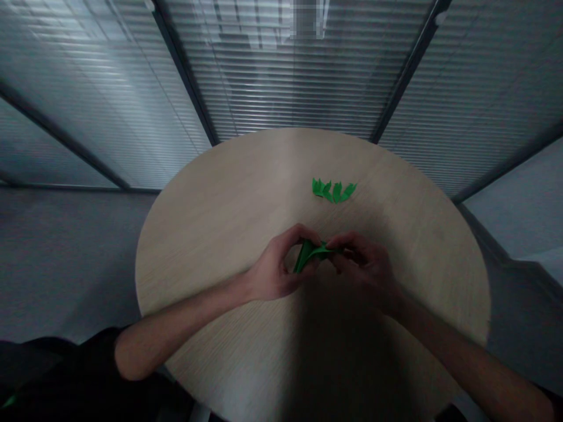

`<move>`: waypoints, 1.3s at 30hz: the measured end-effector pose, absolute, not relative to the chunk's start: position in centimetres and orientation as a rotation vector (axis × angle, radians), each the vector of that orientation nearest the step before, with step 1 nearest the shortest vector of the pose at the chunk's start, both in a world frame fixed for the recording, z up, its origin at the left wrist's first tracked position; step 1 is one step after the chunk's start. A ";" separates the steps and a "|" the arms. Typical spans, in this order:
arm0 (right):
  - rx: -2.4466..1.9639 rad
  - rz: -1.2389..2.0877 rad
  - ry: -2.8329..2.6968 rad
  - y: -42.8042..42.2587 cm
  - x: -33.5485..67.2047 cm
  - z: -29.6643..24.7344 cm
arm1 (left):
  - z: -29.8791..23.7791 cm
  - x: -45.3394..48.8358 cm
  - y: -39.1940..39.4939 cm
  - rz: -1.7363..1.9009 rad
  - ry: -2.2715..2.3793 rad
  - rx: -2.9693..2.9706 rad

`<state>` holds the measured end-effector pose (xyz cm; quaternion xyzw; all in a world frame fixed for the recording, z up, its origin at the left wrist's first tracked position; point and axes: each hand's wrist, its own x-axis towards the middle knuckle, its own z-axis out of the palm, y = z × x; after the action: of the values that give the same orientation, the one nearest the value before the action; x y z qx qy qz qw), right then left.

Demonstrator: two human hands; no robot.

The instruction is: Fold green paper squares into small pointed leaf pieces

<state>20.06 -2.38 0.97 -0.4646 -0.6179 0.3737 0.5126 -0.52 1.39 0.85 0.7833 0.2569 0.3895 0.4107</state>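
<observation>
Between both hands, over the middle of the table, is a piece of folded green paper [307, 254]. My left hand [281, 266] is closed around its left part, with the thumb and fingers curved along opposite edges. The fingertips of my right hand [366, 261] pinch the paper's right end, and that end is partly hidden behind them. Beyond the hands, a little to the right, several small green folded paper pieces [336, 192] lie side by side in a loose row with their jagged tips upward.
The round wooden table [211, 211] carries all of this, with a dark shadow falling across its near right part. Glass partitions with blinds [299, 88] stand right behind its far edge. Grey carpet [79, 252] surrounds the table.
</observation>
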 end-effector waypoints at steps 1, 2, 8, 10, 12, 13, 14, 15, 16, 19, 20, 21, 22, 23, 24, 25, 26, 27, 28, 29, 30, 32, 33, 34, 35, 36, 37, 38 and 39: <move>-1.121 0.878 -1.506 -2.4 20.1 1.0 | 0.9 -0.5 1.3 0.985 0.664 1.970; -1.119 0.858 -1.522 -2.4 20.1 1.0 | 1.0 -0.4 1.2 0.995 0.676 1.967; -1.095 0.805 -1.526 -2.4 20.0 0.8 | 0.8 -0.1 1.0 1.064 0.691 1.953; -1.080 0.783 -1.544 -2.4 20.0 0.7 | 0.8 -0.1 1.1 1.095 0.674 1.965; -1.057 0.760 -1.561 -2.5 20.0 0.5 | 0.8 -0.2 1.1 1.110 0.654 1.977; -1.048 0.755 -1.567 -2.5 20.0 0.5 | 0.8 -0.2 1.1 1.106 0.651 1.983; -1.044 0.754 -1.569 -2.5 20.0 0.4 | 0.9 -0.2 1.1 1.098 0.651 1.987; -1.043 0.756 -1.566 -2.5 20.0 0.4 | 0.9 -0.2 1.1 1.087 0.655 1.990; -1.046 0.760 -1.560 -2.5 20.0 0.4 | 0.9 -0.2 1.1 1.076 0.661 1.991; -1.062 0.770 -1.540 -2.5 19.9 0.4 | 1.0 -0.3 1.1 1.043 0.682 1.995; -1.064 0.775 -1.535 -2.5 19.9 0.4 | 0.9 -0.3 1.1 1.037 0.688 2.000; -1.065 0.775 -1.533 -2.5 19.9 0.3 | 0.9 -0.3 1.1 1.032 0.691 2.009; -1.068 0.775 -1.531 -2.5 19.9 0.3 | 0.8 -0.3 1.1 1.032 0.693 2.018; -1.070 0.774 -1.529 -2.5 19.9 0.2 | 0.8 -0.3 1.1 1.033 0.693 2.028; -1.072 0.773 -1.525 -2.5 19.9 0.2 | 0.7 -0.3 1.2 1.037 0.693 2.036; -1.075 0.772 -1.524 -2.4 19.9 0.2 | 0.7 -0.3 1.2 1.040 0.689 2.044; -1.074 0.774 -1.526 -2.4 19.9 0.1 | 0.7 -0.3 1.2 1.047 0.680 2.050; -1.069 0.775 -1.530 -2.4 19.9 0.1 | 0.7 -0.3 1.2 1.053 0.668 2.054; -1.061 0.776 -1.535 -2.4 19.9 0.0 | 0.7 -0.3 1.2 1.058 0.657 2.055; -1.051 0.774 -1.541 -2.4 20.0 0.0 | 0.6 -0.2 1.2 1.063 0.648 2.050; -1.042 0.773 -1.543 -2.4 20.0 0.0 | 0.6 -0.2 1.2 1.072 0.650 2.041; -1.028 0.779 -1.538 -2.3 20.0 0.0 | 0.4 -0.2 1.2 1.091 0.677 2.012; -1.023 0.786 -1.534 -2.3 20.0 0.0 | 0.4 -0.2 1.2 1.102 0.691 1.997; -1.021 0.792 -1.530 -2.3 20.0 0.0 | 0.3 -0.2 1.2 1.113 0.702 1.985; -1.020 0.796 -1.527 -2.3 20.0 0.0 | 0.2 -0.2 1.2 1.121 0.707 1.976; -1.021 0.798 -1.524 -2.3 19.9 0.0 | 0.1 -0.2 1.2 1.122 0.712 1.969; -1.025 0.797 -1.521 -2.3 19.9 0.0 | 0.0 -0.2 1.2 1.118 0.719 1.962; -1.032 0.794 -1.515 -2.3 19.9 0.0 | 0.0 -0.2 1.2 1.112 0.731 1.956; -1.041 0.791 -1.508 -2.3 19.9 0.0 | 0.0 -0.2 1.1 1.105 0.744 1.948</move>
<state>19.92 -2.31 0.02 -0.4383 -0.6349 0.3332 0.5421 -0.21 1.14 0.01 0.7633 0.2914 0.4330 0.3807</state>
